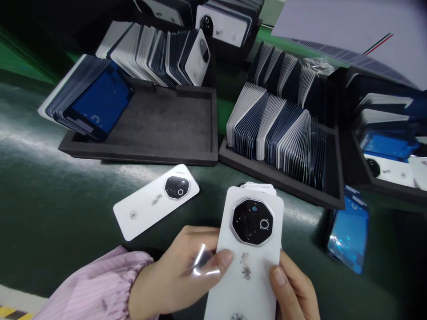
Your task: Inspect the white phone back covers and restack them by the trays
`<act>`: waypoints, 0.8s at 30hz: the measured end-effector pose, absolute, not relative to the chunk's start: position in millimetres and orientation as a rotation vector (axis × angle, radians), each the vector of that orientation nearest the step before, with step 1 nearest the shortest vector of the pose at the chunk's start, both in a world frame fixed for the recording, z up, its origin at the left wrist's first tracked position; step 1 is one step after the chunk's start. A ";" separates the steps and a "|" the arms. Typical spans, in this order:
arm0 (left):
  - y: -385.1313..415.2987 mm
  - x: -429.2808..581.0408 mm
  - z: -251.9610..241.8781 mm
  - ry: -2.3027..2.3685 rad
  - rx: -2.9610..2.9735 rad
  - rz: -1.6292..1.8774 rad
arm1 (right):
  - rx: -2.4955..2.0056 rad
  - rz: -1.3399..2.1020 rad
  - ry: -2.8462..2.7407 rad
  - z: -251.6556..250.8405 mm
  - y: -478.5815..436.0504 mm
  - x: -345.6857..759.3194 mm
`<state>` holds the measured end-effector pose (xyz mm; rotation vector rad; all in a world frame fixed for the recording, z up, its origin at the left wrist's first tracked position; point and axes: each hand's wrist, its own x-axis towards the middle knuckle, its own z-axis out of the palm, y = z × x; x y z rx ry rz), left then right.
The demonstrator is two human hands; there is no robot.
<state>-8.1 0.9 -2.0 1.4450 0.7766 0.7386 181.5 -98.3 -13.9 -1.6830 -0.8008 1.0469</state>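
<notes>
White phone panel (pixel 255 271) lies between left hand (pixel 182 269) and right hand (pixel 295 286), both clamped on its long edges — long axis pointing forward, camera end (pixel 252 221) farthest — neither hand nearer (both thumbs rest on its face).

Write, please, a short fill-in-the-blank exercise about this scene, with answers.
1. The left hand and right hand hold a ____ panel.
2. The panel's camera window is ____.
3. The sleeve at the left wrist is ____.
4. The loose panel nearest this sleeve lies to the ____ of the held one.

Missing words: white; black; pink; left.
</notes>
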 end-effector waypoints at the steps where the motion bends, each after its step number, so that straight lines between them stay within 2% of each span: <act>1: 0.6 -7.2 -3.8 0.781 1.468 0.731 | -1.656 0.998 -0.889 -13.4 -91.8 182.1; 5: -0.7 -3.3 -11.9 0.853 1.610 0.683 | -1.549 0.434 -1.449 -10.7 -67.2 189.3; 7: -2.2 -2.4 -17.1 0.867 1.690 0.654 | -1.482 0.317 -1.739 -9.4 -62.2 192.1; 10: -4.7 -2.1 -24.5 0.823 1.779 0.630 | -1.404 0.375 -2.032 -8.5 -62.4 191.4; 15: -5.0 -1.3 -27.2 0.787 1.841 0.615 | -1.362 0.502 -1.962 -6.1 -61.6 186.4; 20: -2.3 -0.5 -22.0 0.857 1.771 0.609 | -1.194 0.715 -1.680 -2.8 -57.5 192.4; 24: -0.8 0.0 -17.0 0.898 1.684 0.592 | -1.301 0.836 -1.205 -8.6 -60.3 204.6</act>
